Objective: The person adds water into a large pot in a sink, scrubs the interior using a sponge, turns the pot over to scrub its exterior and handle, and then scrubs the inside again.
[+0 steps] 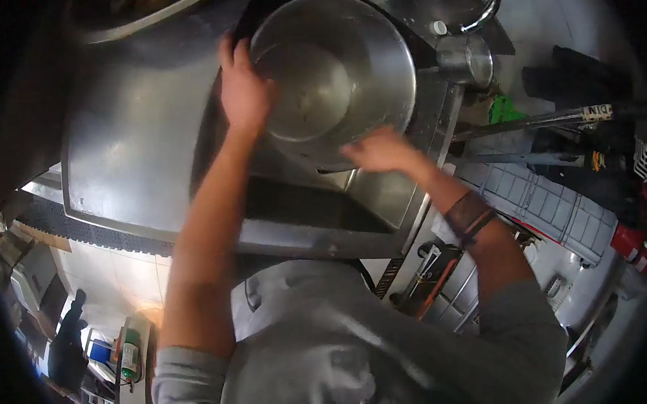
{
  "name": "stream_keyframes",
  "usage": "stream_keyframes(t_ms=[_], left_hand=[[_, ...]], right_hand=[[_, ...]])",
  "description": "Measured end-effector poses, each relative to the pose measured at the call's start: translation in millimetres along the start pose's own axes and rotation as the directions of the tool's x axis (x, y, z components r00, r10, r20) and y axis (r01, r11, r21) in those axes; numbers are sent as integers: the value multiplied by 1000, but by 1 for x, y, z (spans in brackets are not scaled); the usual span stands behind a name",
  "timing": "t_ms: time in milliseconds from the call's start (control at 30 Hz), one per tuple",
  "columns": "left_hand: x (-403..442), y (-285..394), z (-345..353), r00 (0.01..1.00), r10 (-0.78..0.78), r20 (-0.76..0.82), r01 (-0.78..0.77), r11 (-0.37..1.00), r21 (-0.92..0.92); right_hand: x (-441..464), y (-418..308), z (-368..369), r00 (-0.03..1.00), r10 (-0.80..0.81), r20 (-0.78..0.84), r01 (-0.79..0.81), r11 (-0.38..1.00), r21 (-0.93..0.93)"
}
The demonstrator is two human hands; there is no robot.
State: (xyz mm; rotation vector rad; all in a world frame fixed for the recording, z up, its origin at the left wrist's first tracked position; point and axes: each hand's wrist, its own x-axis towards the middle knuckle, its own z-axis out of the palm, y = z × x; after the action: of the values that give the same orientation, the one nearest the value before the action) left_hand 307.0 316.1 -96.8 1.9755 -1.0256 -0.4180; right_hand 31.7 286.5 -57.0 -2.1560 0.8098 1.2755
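Note:
A large round metal pot [375,55] lies tipped in a steel sink [388,195], its wide mouth facing up toward the camera. My left hand [246,90] rests against the pot's left rim, fingers apart and pointing up. Near the lower right rim is my right hand [385,150], its fingers bent and blurred by motion. Whatever the right fingers hold, if anything, cannot be made out. A dark handle-like piece shows just below the pot, left of the right hand.
A steel drainboard [133,138] extends left of the sink. At the upper right are a chrome faucet [490,10] and a clear container [469,60]. Long poles [537,122] stick out at the right, above a grey panelled object [547,207].

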Motion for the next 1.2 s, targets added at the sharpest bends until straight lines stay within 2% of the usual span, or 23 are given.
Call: stream_keyframes(t_ms=[33, 67, 100, 133, 200, 267, 333, 367, 433, 467, 500, 567, 667, 700, 733, 800, 900, 933, 1000, 1033, 1100, 1167, 1200], left_hand=[[-2, -1, 1, 1000, -5, -6, 5, 1000, 17], [-6, -1, 4, 1000, -11, 0, 11, 1000, 28], [-8, 0, 7, 1000, -14, 12, 14, 1000, 14], [-5, -2, 8, 997, -45, 59, 44, 999, 31], [-4, -11, 8, 991, -83, 108, 78, 996, 50], [-1, -15, 10, 994, 6, 111, -15, 997, 80], [3, -16, 16, 992, 41, 119, -50, 996, 67], [5, -18, 16, 989, 78, 123, -86, 994, 65], [9, -19, 15, 985, 77, 155, -91, 992, 92], [13, -17, 15, 981, 77, 180, -98, 989, 113], [21, -17, 17, 981, 86, 176, -105, 989, 106], [40, -24, 23, 952, 175, 250, -217, 965, 148], [86, -21, 27, 866, 226, 445, -326, 931, 162], [92, -19, 31, 864, 234, 447, -335, 928, 162], [96, -16, 35, 828, 282, 485, -362, 929, 78], [86, -10, 30, 799, 321, 509, -380, 925, 12], [-5, -14, 4, 979, 88, 186, -100, 993, 56], [-43, -16, -11, 985, 35, 171, -33, 999, -16], [-102, -11, -15, 910, -347, 225, 349, 936, 33], [-117, 4, -9, 907, -412, 88, 420, 901, -105], [-110, -39, 20, 783, -583, 219, 617, 772, -151], [-79, -27, 8, 756, -618, 214, 653, 689, -314], [-67, -21, 0, 725, -651, 227, 668, 582, -465]], right_hand=[[5, -51, -12, 987, 102, 120, -139, 926, 350], [11, -92, -21, 999, 29, 18, -34, 718, 695], [46, -118, -2, 887, -8, -462, 414, 456, 788], [48, -126, -3, 889, 1, -458, 405, 464, 788], [42, -144, -8, 796, 71, -602, 495, 495, 714], [23, -69, 31, 969, -22, -246, 176, 759, 627], [-13, 21, -12, 999, -21, 26, 23, 997, -78], [-18, 27, -19, 999, -23, 29, 25, 997, -78], [-24, 32, -23, 998, -68, -14, 58, 925, -375], [-11, 9, 2, 997, 56, -46, -56, 998, 18], [6, -32, 31, 983, 181, -31, -153, 902, 404], [-11, -127, 4, 896, 159, -415, 92, 848, 522], [-14, -100, 35, 820, 18, -573, 274, 866, 419], [-20, -67, 39, 935, 62, -350, 14, 978, 210], [-25, -19, 59, 840, -144, -523, 120, 990, -80], [-28, -7, 68, 815, -147, -560, 113, 989, -95], [-20, -41, 69, 774, -30, -632, 64, 997, 31], [-16, -63, 67, 765, 96, -637, 15, 986, 166], [-7, -115, 41, 759, 289, -584, -33, 912, 409], [6, -130, 37, 758, 284, -587, -5, 903, 430], [4, -146, 30, 740, 270, -616, 60, 886, 460], [-9, -137, 35, 753, 138, -643, 369, 720, 587], [-21, -107, 36, 900, 26, -435, 285, 719, 634]])
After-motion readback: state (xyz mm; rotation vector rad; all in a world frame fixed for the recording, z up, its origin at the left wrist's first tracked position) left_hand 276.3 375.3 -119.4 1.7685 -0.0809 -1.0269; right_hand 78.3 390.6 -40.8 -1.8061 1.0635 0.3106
